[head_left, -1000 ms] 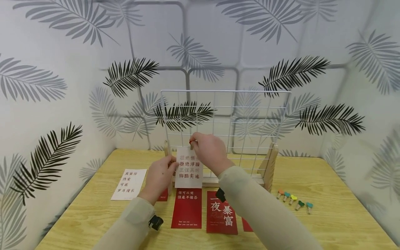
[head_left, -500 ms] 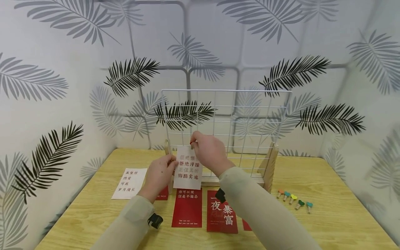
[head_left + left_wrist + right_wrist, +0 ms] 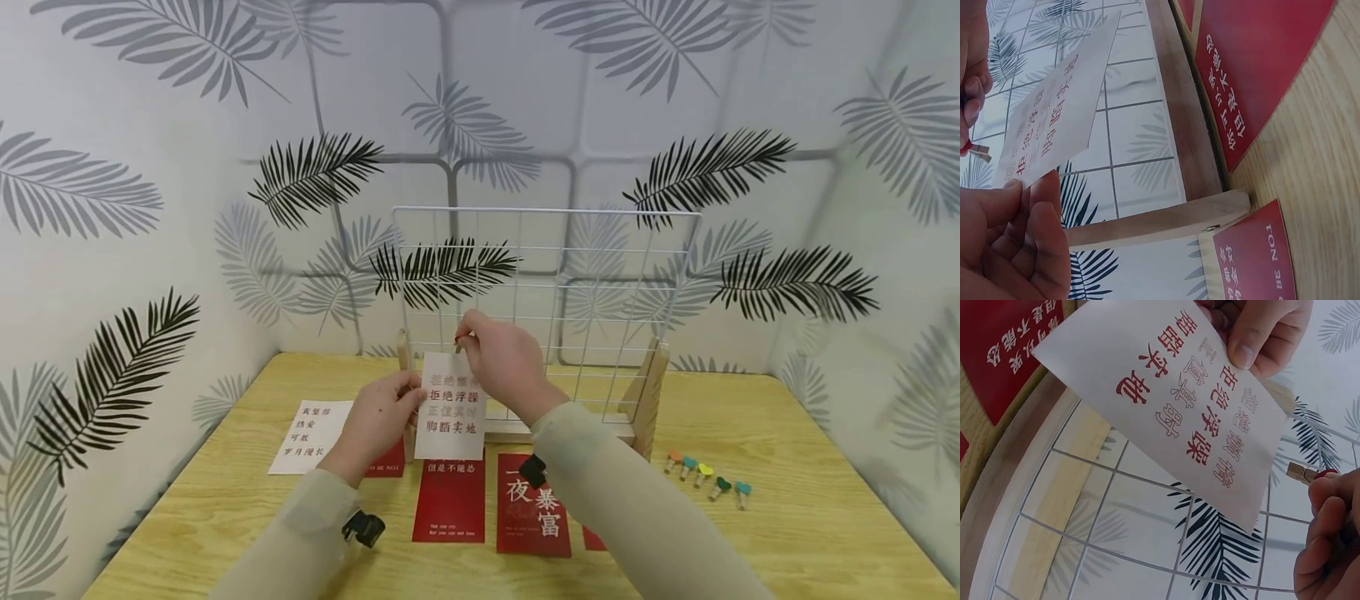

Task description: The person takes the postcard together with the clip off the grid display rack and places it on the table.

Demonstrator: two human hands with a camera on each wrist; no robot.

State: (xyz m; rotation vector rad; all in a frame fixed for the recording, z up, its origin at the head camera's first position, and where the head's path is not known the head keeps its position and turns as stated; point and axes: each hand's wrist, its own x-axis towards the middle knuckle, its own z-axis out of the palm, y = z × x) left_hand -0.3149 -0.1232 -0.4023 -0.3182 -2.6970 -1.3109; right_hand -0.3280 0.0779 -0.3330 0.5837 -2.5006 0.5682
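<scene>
My left hand pinches the left edge of a white card printed with red and outlined characters. The card is held up in front of a white wire grid rack. Close to the card's top edge, my right hand pinches a small wooden clothespin with a red top. In the right wrist view its jaws are apart from the card. Below the held card, a red card lies on the table, its upper end partly covered in the head view.
Another white card lies left on the wooden table. More red cards, one in front of the rack, lie nearby. Several clothespins with coloured tops sit on the right. A wooden foot supports the rack's right side.
The white card has come slightly lower, and its bottom edge covers more of the red card beneath. My left hand has shifted slightly left; my right hand stays near the card's top.
</scene>
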